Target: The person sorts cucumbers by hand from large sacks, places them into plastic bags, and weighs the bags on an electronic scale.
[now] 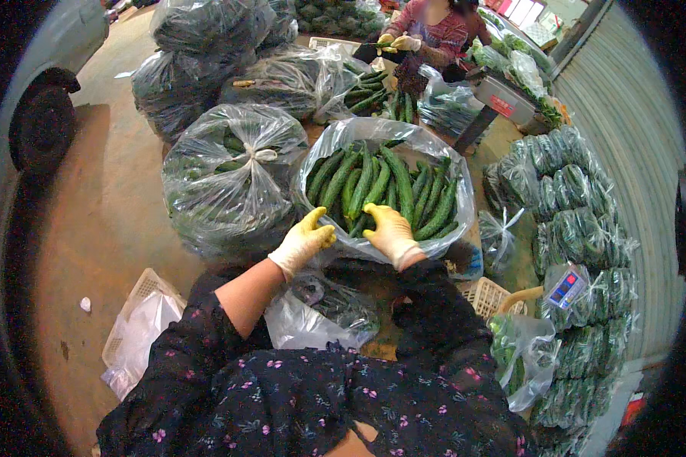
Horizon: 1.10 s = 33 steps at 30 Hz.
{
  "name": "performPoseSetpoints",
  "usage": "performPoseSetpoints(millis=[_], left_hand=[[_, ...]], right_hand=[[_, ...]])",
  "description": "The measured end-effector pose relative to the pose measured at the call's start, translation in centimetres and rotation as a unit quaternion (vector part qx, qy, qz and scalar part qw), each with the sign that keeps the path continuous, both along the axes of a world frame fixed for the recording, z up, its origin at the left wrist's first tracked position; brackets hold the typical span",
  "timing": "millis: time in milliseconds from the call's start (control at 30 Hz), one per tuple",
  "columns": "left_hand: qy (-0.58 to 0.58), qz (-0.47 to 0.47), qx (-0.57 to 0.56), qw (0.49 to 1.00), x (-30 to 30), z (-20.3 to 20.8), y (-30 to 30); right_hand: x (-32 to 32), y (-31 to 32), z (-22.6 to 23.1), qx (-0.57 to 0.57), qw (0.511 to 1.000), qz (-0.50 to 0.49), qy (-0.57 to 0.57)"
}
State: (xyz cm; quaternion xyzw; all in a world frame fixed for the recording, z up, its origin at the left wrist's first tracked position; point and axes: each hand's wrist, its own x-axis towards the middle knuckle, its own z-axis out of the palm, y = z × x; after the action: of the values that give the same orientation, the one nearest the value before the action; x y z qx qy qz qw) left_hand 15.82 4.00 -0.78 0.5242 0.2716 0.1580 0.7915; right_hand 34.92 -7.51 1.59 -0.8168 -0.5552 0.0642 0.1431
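A clear plastic bag (465, 199) stands open in front of me, filled with long, bumpy green cucumbers (379, 181). Both my hands wear white gloves with yellow fingers. My left hand (306, 241) is at the bag's near left rim, its thumb and fingers apart; no cucumber shows in it. Over the near part of the pile, my right hand (392, 231) has its fingers and thumb around the end of a cucumber (360, 224). The fingertips of that hand are partly hidden among the cucumbers.
A tied bag (232, 179) of cucumbers touches the open bag's left side. More full bags (198, 84) are stacked behind. Bagged cucumbers (579, 236) line the right wall. A scale (507, 99) and a gloved co-worker (434, 34) are beyond. A crate (133, 312) sits lower left.
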Motion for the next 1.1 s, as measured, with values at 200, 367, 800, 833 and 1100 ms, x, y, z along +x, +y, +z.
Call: performPoseSetpoints(millis=[200, 367, 800, 833, 1100], left_hand=[[-0.008, -0.025, 0.003, 1.000, -1.7, -0.1, 1.1], [-0.011, -0.017, -0.019, 1.000, -2.8, 0.6, 1.8], [0.010, -0.036, -0.007, 0.999, -2.7, 0.0, 1.6], [0.013, -0.036, -0.006, 0.999, -2.4, 0.1, 1.4], [0.024, -0.059, -0.074, 0.995, -1.3, -0.6, 0.2]], right_hand=[[-2.3, 8.2, -3.6, -0.107, 0.982, -0.025, -0.153], [-0.7, 7.8, -3.6, -0.133, 0.978, -0.073, -0.146], [4.4, -2.2, -4.7, 0.294, 0.571, -0.235, 0.730], [3.9, -3.2, -4.6, 0.287, 0.525, -0.223, 0.770], [-5.2, -7.1, -1.1, 0.293, 0.383, -0.139, 0.865]])
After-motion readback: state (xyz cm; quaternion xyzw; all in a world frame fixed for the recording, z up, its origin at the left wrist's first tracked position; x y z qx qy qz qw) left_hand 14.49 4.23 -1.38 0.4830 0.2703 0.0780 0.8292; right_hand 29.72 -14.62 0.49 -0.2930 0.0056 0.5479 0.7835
